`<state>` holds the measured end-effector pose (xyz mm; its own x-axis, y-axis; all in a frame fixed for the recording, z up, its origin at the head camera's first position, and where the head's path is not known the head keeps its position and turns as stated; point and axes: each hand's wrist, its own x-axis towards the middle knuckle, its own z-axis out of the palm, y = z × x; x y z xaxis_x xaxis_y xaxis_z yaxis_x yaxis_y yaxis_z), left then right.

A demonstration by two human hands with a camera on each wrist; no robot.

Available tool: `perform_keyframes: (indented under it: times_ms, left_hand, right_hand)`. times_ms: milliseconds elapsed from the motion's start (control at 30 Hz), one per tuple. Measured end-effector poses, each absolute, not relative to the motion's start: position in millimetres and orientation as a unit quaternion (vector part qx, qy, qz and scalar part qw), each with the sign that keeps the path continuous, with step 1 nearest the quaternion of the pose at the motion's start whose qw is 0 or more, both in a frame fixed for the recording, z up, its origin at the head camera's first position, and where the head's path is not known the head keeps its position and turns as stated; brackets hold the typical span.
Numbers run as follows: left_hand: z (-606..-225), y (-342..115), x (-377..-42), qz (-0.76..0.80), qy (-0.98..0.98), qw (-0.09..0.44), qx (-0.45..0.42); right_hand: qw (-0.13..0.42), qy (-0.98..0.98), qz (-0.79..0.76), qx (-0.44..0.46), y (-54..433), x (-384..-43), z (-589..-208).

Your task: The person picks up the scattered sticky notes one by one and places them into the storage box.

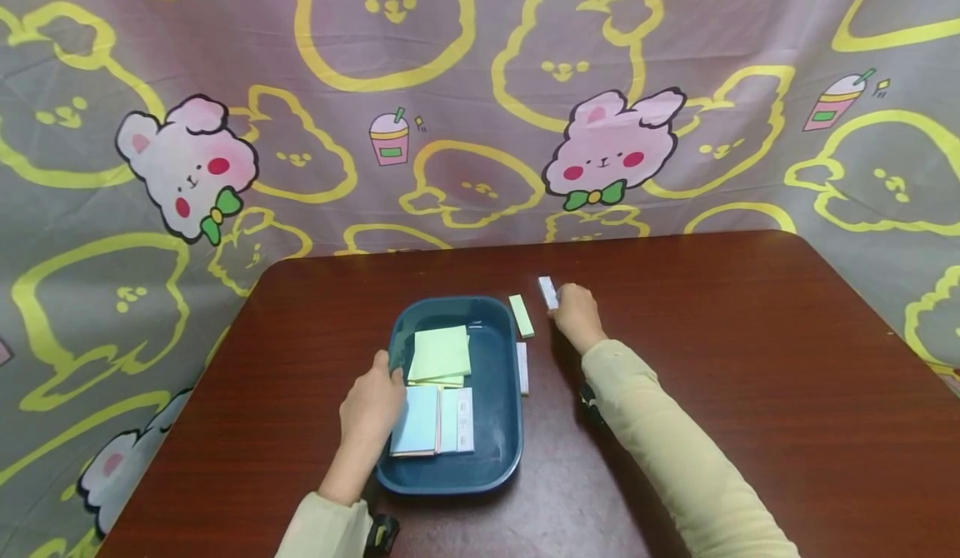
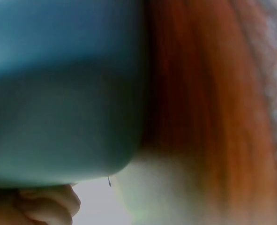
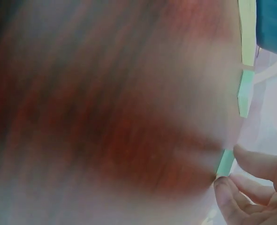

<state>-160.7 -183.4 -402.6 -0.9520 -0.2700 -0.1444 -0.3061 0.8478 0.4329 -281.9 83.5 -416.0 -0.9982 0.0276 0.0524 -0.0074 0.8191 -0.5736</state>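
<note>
A dark blue plastic tray (image 1: 498,433) stands on the table, and my left hand (image 1: 372,401) grips its left rim. In the left wrist view curled fingers (image 2: 51,204) show at the edge of the tray (image 2: 58,126). Inside the tray lie pale green sticky notes (image 1: 441,351) and a light blue square pad (image 1: 415,420) stacked over other pads. My right hand (image 1: 579,316) pinches a narrow pad of sticky notes (image 1: 548,293) beyond the tray's far right corner. Its edge looks green (image 3: 225,162) in the right wrist view, between thumb and fingers.
Beside the tray's right wall lie a narrow pale green pad (image 1: 521,316) and a narrow whitish pad (image 1: 522,368). The brown wooden table (image 1: 735,325) extends to both sides. A patterned curtain (image 1: 465,108) hangs behind the table and along its sides.
</note>
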Motion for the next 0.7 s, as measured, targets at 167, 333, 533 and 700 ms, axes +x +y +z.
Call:
perform_keyframes:
  times_ms: [167, 333, 533, 700]
  left_hand:
    - [-403.0, -183.8, -161.3, 0.231, 0.961, 0.039, -0.149]
    - [-402.8, -184.1, -161.6, 0.231, 0.960, 0.040, -0.150]
    - [-401.9, -183.7, -161.8, 0.230, 0.960, 0.045, -0.151]
    - [-401.6, -183.6, -161.5, 0.228, 0.961, 0.045, -0.153]
  right_hand:
    - [0.029, -0.951, 0.309, -0.007, 83.7, -279.6, -413.6]
    - [0.015, -0.955, 0.296, -0.006, 83.1, -280.4, -412.3]
    - [0.002, -0.953, 0.304, -0.011, 84.0, -280.2, -412.6]
    - [-0.006, -0.948, 0.317, -0.025, 85.6, -279.7, -413.1]
